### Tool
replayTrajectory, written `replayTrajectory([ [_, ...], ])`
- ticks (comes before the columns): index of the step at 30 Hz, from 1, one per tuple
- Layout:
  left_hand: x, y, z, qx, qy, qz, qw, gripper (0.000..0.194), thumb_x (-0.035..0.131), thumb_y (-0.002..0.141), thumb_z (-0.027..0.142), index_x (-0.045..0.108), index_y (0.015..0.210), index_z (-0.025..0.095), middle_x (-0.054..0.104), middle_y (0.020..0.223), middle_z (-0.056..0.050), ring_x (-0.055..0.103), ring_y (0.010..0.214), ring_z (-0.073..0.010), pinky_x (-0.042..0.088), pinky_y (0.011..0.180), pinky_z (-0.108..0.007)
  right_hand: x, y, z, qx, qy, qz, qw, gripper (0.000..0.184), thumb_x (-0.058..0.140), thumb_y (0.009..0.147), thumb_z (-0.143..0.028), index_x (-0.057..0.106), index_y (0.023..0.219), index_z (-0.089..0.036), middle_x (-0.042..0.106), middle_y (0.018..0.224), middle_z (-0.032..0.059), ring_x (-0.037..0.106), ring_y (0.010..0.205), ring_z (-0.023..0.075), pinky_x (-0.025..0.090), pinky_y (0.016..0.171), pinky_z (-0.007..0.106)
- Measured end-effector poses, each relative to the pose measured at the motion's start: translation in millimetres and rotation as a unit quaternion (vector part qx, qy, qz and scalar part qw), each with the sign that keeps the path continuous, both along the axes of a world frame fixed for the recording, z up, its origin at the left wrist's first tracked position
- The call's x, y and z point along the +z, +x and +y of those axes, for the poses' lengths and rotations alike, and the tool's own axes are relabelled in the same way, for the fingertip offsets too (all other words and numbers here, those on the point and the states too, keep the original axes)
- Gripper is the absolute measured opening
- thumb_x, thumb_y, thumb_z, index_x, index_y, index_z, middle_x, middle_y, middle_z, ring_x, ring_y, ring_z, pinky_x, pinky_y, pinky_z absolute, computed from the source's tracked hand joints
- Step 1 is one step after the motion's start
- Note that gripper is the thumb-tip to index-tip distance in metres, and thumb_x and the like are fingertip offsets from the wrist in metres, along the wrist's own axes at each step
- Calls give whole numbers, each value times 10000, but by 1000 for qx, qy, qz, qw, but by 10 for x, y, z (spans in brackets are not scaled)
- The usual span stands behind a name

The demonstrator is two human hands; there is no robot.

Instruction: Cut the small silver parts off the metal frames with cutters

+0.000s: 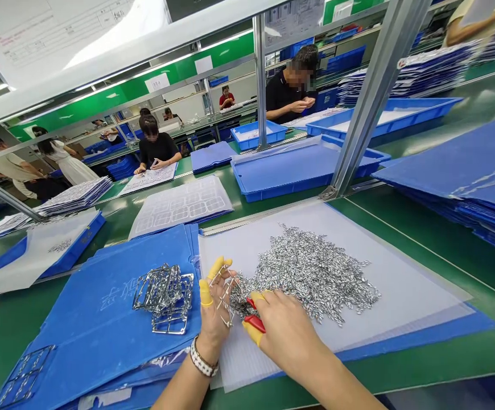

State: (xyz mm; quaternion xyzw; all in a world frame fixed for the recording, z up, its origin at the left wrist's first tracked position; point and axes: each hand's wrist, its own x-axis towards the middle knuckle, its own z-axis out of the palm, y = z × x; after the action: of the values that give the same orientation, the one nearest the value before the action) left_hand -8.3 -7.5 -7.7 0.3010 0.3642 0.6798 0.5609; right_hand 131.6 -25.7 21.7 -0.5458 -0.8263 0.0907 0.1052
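My left hand (215, 307), with yellow finger cots, pinches a small metal frame piece (225, 296) at the edge of a large heap of small silver metal pieces (311, 276). My right hand (284, 333) grips red-handled cutters (254, 323), whose metal jaws are hidden among the pieces near my left hand. The heap lies on a translucent white plastic sheet (384, 307). To the left, a tangled stack of silver metal lattice frames (162, 299) rests on a blue corrugated plastic sheet (89, 330), just beyond my left hand.
Green workbenches run ahead, with blue trays (307, 168), stacks of patterned sheets (77, 196) and aluminium rack posts (358, 97). A stack of blue sheets (456, 171) lies to the right. Several co-workers sit and stand at the benches beyond.
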Motion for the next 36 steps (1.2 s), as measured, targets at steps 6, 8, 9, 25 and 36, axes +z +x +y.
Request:
replayTrajectory([
  [6,-68,1,-7,5,18,26,999,634,444,797,676,596,1210,220,586,1241,-111,563,1063,-239,443,954,-389,15,-76,-18,9,0,11,1000,171,578,782,-289,628,914,-193,672,904,82,590,874,264,397,757,381],
  [8,-96,1,-14,9,29,38,999,632,453,796,671,587,1220,221,574,1262,-112,554,1076,-245,435,962,-395,15,-63,-12,5,1,18,1000,181,580,780,-293,625,924,-193,671,906,83,589,879,265,393,760,385],
  [9,-107,1,-19,8,35,44,998,627,459,798,664,582,1226,224,569,1271,-111,550,1082,-247,431,965,-397,14,-55,-11,5,1,21,1000,188,578,782,-298,625,931,-193,670,909,84,588,883,267,392,762,389],
  [25,-161,-17,20,34,74,117,990,604,467,812,635,580,1236,220,566,1276,-112,547,1066,-247,418,962,-405,-20,-71,7,9,-3,-17,1000,197,617,742,-168,646,936,-188,666,869,94,623,843,279,432,720,382],
  [36,559,-267,-361,-20,187,401,896,530,629,771,440,591,1259,237,558,1281,-147,485,1143,-353,287,1040,-510,-637,663,99,39,101,145,983,367,518,802,-437,580,1141,-308,686,1024,70,646,921,282,514,751,418],
])
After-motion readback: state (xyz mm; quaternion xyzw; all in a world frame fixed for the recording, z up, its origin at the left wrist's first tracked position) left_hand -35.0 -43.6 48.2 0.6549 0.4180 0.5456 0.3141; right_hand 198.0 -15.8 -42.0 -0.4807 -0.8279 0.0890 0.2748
